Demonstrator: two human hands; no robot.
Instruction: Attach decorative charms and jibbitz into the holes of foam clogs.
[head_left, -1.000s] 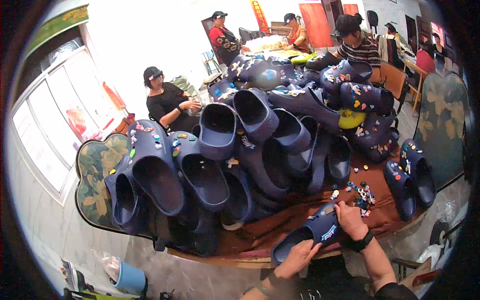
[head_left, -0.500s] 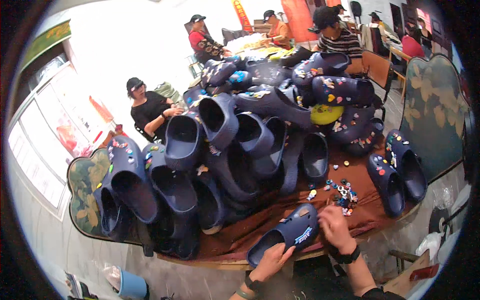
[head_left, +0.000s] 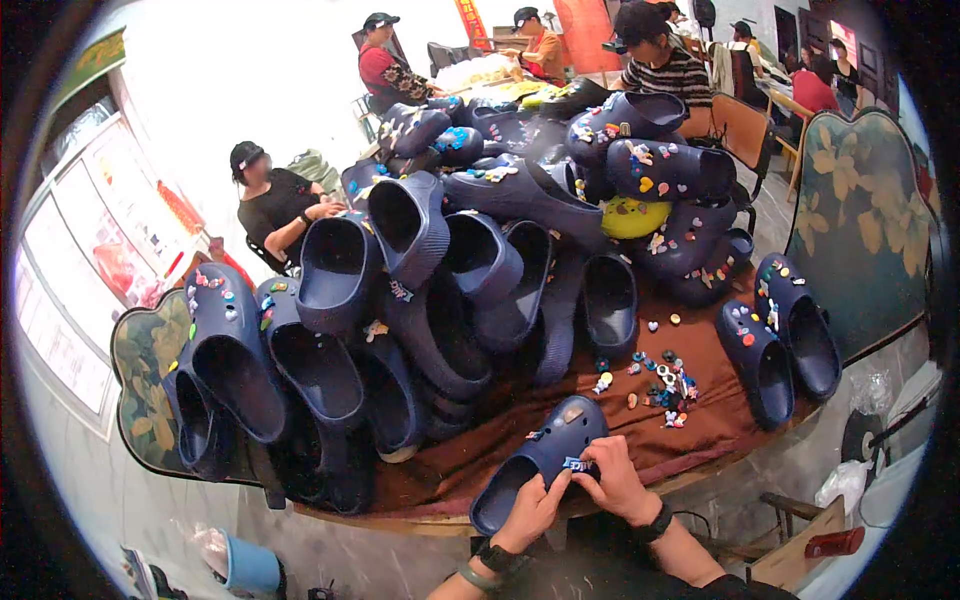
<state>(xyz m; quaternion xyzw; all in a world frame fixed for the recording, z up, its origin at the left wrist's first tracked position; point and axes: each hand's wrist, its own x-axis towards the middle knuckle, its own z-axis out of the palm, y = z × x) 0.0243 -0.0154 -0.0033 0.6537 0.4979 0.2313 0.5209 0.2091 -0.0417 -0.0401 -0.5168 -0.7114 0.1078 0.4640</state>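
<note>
Left hand [head_left: 530, 512] grips navy foam clog [head_left: 562, 433]; right hand [head_left: 616, 480] pinches blue-white oblong charm [head_left: 576, 464], seating unclear; small multicoloured charms [head_left: 665, 372] loose.

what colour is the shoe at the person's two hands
Dark navy blue; the shoe shows best in the head view, the only one.

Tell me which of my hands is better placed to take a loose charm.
Probably your right hand: it's nearer the loose charms, while your left hand is farther back, against the clog's heel-end side.
</note>
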